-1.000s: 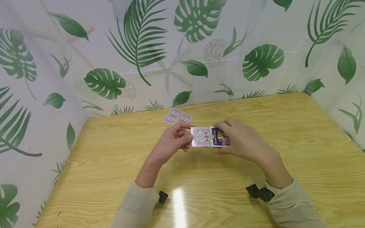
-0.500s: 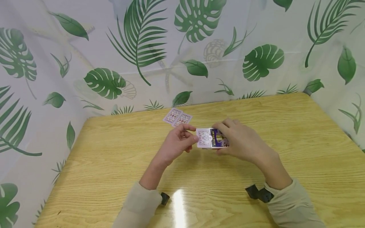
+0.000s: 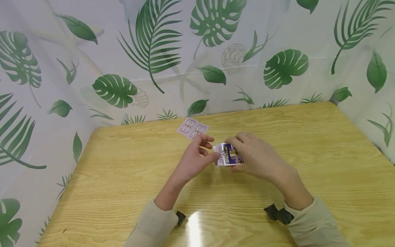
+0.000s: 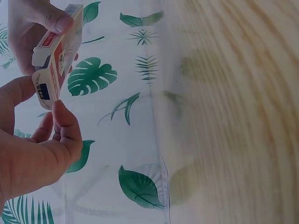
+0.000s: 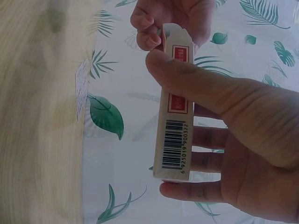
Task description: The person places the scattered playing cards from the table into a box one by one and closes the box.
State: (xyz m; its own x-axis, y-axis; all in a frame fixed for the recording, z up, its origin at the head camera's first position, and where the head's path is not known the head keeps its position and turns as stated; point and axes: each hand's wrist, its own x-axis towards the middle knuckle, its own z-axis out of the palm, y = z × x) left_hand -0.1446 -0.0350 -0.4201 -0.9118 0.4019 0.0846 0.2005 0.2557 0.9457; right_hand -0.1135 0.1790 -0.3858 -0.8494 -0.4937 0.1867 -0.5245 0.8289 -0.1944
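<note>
A small playing-card box (image 3: 232,157) with a purple and gold front is gripped by my right hand (image 3: 263,156), its thumb along the near side and its fingers at the far side. From the box's left end a short stretch of patterned cards (image 3: 218,162) sticks out. My left hand (image 3: 194,163) lays its thumb on that end, while the index finger stands apart above. The left wrist view shows a rounded flap (image 4: 43,91) at the box's opening, with left fingertips at its edges. A barcode (image 5: 174,144) and red label mark the side facing the right wrist camera.
Two patterned cards (image 3: 187,126) lie overlapping, backs up, near the far edge of the wooden table (image 3: 123,178), just beyond my left hand. A leaf-print cloth (image 3: 172,99) hangs behind the table and along its sides.
The cards have slid right into the box, so much less of them shows. My left hand has followed to the right, and its index finger has come away. The box sits slightly lower in view.
</note>
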